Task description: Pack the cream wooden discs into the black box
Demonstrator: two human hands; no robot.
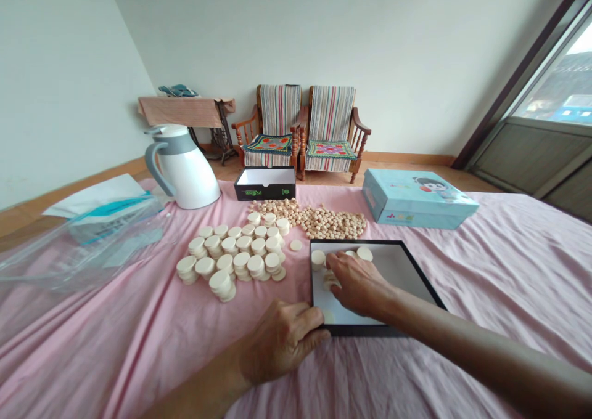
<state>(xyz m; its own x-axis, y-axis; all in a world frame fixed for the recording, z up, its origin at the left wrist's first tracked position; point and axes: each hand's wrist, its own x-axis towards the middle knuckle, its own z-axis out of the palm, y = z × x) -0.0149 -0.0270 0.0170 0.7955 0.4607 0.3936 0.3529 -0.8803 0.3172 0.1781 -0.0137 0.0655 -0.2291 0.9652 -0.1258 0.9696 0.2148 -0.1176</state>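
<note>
A shallow black-edged box lid (pixel 416 265) with a pale inside lies in front of me. My left hand (pixel 287 339) is closed on its near left corner, thumb along the front edge. Inside the lid, my right hand (pixel 358 283) reaches down with curled fingers around a small stack of round white discs (pixel 330 280). Its fingertips are partly hidden. More discs stand along the lid's far side, one stack (pixel 317 259) at the left and one disc (pixel 365 254) by my knuckles. Left of the lid, many stacks of white discs (pixel 225 262) stand in rows.
Behind the discs lie heaps of small round wooden pieces (pixel 330 222) and an open black box (pixel 265 183). A light blue box (pixel 419 200) stands at right. A white-grey jug (pixel 185 169) and clear plastic bag (pixel 115 237) are at left on the pink cloth (pixel 152 351).
</note>
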